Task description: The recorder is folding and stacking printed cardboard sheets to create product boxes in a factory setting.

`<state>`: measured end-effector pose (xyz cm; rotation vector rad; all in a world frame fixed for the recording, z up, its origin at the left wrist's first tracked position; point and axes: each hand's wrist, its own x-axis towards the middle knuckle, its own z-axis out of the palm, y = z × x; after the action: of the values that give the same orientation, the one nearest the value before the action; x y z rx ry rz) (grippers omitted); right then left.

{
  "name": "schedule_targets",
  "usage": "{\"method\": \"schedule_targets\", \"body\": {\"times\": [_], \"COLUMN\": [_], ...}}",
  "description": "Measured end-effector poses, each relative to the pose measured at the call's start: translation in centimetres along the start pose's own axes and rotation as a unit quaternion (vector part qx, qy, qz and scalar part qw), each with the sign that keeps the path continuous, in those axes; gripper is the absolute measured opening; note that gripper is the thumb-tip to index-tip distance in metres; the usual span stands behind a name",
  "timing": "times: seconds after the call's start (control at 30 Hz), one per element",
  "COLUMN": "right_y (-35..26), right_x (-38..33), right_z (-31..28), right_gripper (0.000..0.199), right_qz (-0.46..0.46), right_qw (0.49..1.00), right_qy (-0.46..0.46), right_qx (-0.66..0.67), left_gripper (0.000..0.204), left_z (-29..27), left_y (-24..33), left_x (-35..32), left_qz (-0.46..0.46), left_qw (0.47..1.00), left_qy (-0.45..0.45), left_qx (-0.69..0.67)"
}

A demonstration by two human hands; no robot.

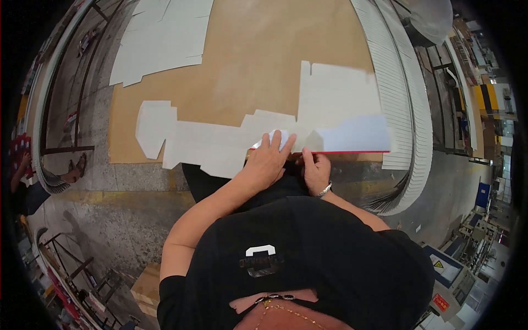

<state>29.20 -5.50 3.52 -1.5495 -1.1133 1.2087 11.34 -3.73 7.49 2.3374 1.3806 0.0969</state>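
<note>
A white die-cut cardboard blank [206, 140] lies across the near edge of a large brown board, with its tabs and panels spread out. Toward its right side, a panel [355, 135] is folded over and shows a thin red edge along the front. My left hand [267, 159] rests on the blank's near edge, fingers stretched out over the white surface. Beside it, my right hand [316, 171] grips the red-edged front between thumb and fingers; some of those fingers are hidden under the board.
Another white blank [162, 41] lies on the brown board [264, 60] at the far left. A long fanned row of white sheets [404, 104] runs along the right side. Metal racks stand on both sides. At the far left edge another person's foot [77, 169] shows.
</note>
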Motion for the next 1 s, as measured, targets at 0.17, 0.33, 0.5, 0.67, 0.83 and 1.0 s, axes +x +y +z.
{"method": "schedule_targets", "body": {"times": [0.17,0.33,0.5,0.67,0.83,1.0], "right_y": [-2.6,-5.6,-7.7,-3.4,-3.2,-4.0], "right_x": [4.1,4.3,7.4,7.1,6.0,8.1], "right_z": [2.4,3.9,8.7,8.0,6.0,2.8], "right_gripper": [0.049,0.030,0.054,0.067,0.058,0.048], "right_qz": [-0.480,-0.439,-0.405,-0.445,-0.432,-0.530], "right_qw": [0.847,0.722,0.640,0.643,0.648,0.746], "right_qy": [0.026,-0.166,-0.337,-0.342,-0.310,-0.270], "right_qx": [-0.226,-0.509,-0.559,-0.521,-0.545,-0.300], "left_gripper": [0.086,0.060,0.083,0.114,0.044,0.029], "left_z": [2.2,-8.2,-7.7,-2.7,-1.9,-6.2], "left_y": [-2.8,-1.7,-5.9,-8.2,-9.2,-11.7], "left_x": [-0.8,-5.4,-10.0,-11.8,-10.8,-6.5], "left_qz": [0.124,-0.060,-0.272,-0.210,-0.072,-0.132], "left_qw": [0.985,0.990,0.955,0.971,0.977,0.981], "left_qy": [0.117,-0.126,-0.069,-0.017,0.093,-0.138], "left_qx": [-0.002,-0.005,0.101,0.114,0.177,0.046]}}
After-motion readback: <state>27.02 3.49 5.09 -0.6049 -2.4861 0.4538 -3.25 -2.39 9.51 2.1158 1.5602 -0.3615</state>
